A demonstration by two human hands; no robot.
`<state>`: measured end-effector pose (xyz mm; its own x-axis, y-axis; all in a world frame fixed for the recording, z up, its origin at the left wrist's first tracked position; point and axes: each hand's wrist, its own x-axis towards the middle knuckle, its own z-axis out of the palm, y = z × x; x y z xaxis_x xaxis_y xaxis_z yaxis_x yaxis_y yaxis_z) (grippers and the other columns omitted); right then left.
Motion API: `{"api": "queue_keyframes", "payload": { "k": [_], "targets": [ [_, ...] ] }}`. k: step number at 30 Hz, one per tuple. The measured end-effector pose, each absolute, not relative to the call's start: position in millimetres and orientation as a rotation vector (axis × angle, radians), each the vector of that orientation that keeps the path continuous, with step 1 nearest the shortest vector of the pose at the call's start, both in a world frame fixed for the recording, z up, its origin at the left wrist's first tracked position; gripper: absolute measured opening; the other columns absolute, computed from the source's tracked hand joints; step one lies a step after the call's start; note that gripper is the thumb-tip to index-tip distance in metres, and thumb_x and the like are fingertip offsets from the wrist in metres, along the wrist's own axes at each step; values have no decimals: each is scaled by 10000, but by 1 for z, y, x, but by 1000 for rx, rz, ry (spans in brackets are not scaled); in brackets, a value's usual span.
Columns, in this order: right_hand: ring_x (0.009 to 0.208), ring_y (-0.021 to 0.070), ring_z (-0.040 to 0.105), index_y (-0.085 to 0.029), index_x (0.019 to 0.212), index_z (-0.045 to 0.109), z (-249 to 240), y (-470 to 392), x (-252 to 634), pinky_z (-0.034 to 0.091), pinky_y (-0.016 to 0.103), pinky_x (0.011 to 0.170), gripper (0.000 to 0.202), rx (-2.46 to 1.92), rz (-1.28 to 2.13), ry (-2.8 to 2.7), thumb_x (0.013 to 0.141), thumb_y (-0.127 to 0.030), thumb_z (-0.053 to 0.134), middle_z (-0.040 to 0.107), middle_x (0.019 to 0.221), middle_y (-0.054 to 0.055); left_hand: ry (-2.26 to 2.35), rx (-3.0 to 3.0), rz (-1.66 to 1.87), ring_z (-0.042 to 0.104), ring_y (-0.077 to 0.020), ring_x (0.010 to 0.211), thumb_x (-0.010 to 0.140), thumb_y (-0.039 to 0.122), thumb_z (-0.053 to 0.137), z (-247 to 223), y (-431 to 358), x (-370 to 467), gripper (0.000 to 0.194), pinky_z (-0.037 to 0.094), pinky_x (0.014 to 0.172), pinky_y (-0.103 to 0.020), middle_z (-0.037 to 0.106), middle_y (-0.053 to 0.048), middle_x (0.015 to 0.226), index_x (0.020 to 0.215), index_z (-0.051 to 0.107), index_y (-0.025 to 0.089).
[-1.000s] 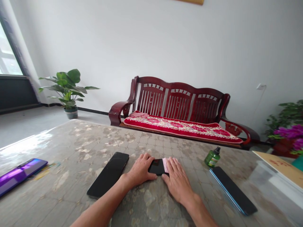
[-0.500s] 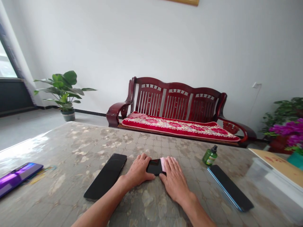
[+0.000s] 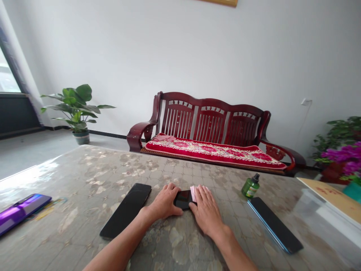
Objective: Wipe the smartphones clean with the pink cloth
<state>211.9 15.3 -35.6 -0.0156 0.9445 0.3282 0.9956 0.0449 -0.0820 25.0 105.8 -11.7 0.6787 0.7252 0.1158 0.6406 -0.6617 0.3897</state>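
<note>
A small black phone-like device (image 3: 183, 200) lies on the patterned table (image 3: 180, 241) between my two hands. My left hand (image 3: 166, 201) grips its left end, fingers over the far edge and thumb at the near edge. Under the fingers of my right hand (image 3: 205, 209) is a pink and white cloth (image 3: 193, 193), pressed on the device's right end, with the thumb at the near edge. Left of my left hand lies a large black phone (image 3: 126, 210). A black phone with a blue edge (image 3: 275, 224) and a green spray bottle (image 3: 250, 186) are on the right.
A purple phone (image 3: 22, 212) lies at the far left. At the right edge stands a clear box (image 3: 318, 214) with a tan board (image 3: 332, 197) on top. Beyond the table are a red wooden bench (image 3: 211, 116) and a potted plant (image 3: 81, 137).
Both hands have shifted slightly left with the device and the cloth. Their grips look the same.
</note>
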Motion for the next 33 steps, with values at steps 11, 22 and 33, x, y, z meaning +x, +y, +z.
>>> {"api": "queue_keyframes", "payload": {
  "k": [11,22,33],
  "targets": [
    [1439,256,258,-158,1493,339,-32,5,205,230,444,1191,602,-1864,-141,-2172,947,-363,491,309,1558,89,1108,2549,392,527,-293,1086,576,333,817,-14,106,27,628,426,965,-361,563,-96,1130,1144,596,180],
    [1366,194,405,-234,1403,492,-31,4,205,293,398,1175,436,-1692,-159,-2177,971,-222,434,479,1465,49,1157,2486,402,532,-295,1086,547,291,823,-10,101,28,596,436,940,-374,561,-77,1127,1089,589,212],
    [1335,238,447,-154,1364,537,-41,22,233,370,461,1123,446,-1807,-222,-1839,980,-173,309,533,1408,117,1126,2385,466,612,-231,985,586,178,799,-3,92,31,609,476,834,-300,561,-56,1109,1103,479,197]
  ]
}}
